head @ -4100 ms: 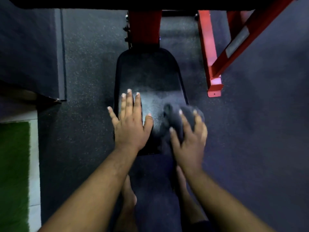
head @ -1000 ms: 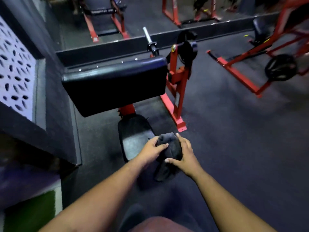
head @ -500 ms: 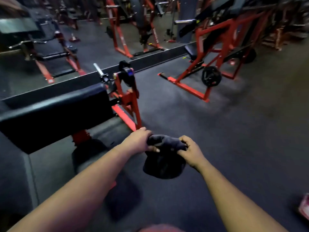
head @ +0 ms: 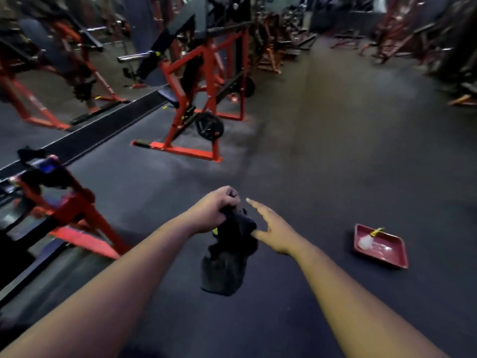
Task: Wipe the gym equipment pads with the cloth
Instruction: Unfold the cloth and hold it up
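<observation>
The dark cloth (head: 227, 259) hangs in the air at the centre of the view, above the gym floor. My left hand (head: 214, 210) grips its top edge in a fist. My right hand (head: 271, 228) is beside the cloth with fingers stretched out straight, its thumb side touching the fabric. The red frame (head: 74, 210) of the machine I was wiping shows at the left edge; its pads are out of view. A further red machine (head: 204, 99) with a dark seat pad (head: 169, 95) stands ahead on the left.
A dark red tray (head: 380, 246) with a small clear bottle lies on the floor to my right. A weight plate (head: 209, 126) hangs low on the red machine ahead. More machines line the far right side. A raised black strip (head: 85, 140) runs along the left.
My view has swung right and up, away from the wiped seat pad. Both hands held the cloth half a second ago; now my right hand has let go and spread its fingers.
</observation>
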Demonstrator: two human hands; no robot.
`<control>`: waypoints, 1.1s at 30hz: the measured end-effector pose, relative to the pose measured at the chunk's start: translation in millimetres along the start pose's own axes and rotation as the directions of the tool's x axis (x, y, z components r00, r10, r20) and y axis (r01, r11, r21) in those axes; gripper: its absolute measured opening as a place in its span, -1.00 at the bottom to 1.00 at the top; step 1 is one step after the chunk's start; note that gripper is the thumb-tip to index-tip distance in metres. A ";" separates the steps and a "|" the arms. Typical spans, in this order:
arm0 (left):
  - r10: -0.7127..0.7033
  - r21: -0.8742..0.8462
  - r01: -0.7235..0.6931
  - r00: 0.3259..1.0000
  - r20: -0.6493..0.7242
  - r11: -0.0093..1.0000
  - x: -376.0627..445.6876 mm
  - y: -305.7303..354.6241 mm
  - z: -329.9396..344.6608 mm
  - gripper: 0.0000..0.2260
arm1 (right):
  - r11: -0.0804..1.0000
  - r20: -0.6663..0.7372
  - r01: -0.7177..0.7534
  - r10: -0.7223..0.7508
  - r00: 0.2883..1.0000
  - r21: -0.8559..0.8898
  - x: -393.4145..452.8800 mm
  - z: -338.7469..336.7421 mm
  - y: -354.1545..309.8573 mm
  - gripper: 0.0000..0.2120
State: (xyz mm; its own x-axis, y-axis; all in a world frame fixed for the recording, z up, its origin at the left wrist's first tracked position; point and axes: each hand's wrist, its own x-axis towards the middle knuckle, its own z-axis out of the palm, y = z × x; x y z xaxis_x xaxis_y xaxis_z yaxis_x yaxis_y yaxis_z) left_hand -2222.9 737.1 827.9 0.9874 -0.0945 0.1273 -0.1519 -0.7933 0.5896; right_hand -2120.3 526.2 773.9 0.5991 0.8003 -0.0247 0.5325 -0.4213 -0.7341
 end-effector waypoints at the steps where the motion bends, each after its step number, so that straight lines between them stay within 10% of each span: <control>1: 0.037 -0.059 -0.039 0.999 -0.023 0.998 12.8 2.1 -0.1 -0.61 | 0.999 0.003 0.008 -0.008 1.000 -0.034 4.8 -7.1 1.8 -0.23; 5: 0.093 -0.117 -0.093 0.996 -0.009 0.989 68.3 -7.9 -10.7 -0.42 | 0.983 -0.133 -0.056 0.033 0.991 -0.177 27.7 -39.3 25.9 -0.68; 11: 0.104 -0.204 -0.100 0.994 0.013 0.974 139.6 -28.2 -25.9 -0.34 | 0.985 -0.213 -0.079 0.111 0.971 0.152 49.2 -75.1 26.4 -0.33; 14: 0.187 -0.197 -0.175 0.981 0.043 0.965 175.4 -29.4 -33.6 -0.39 | 0.974 -0.186 -0.166 0.194 0.963 0.156 69.4 -85.6 25.5 -0.68; 22: 0.076 0.489 -0.221 0.951 0.299 0.843 258.0 -97.8 -37.2 -0.77 | 0.912 -0.544 -0.360 0.205 0.814 -0.196 74.3 -139.1 46.8 -0.62; 28: 0.016 0.110 -0.048 0.961 0.276 0.993 312.3 -122.1 -23.9 -0.68 | 0.566 -0.576 -0.644 0.328 0.749 -0.515 59.8 -185.2 83.2 -0.41; 33: -0.010 -0.359 0.057 0.991 0.130 0.932 362.7 -105.7 -4.8 -0.84 | 0.456 -0.605 -0.722 0.399 0.689 -0.521 32.4 -236.7 142.0 -0.49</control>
State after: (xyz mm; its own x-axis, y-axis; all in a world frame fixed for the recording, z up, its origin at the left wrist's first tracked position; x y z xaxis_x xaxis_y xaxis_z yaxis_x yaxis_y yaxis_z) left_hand -1848.9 789.6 815.6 0.9864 -0.1635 0.0165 -0.1017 -0.5286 0.8428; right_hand -1883.7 391.3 829.5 0.9871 0.1250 0.1004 0.1218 -0.9919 0.0371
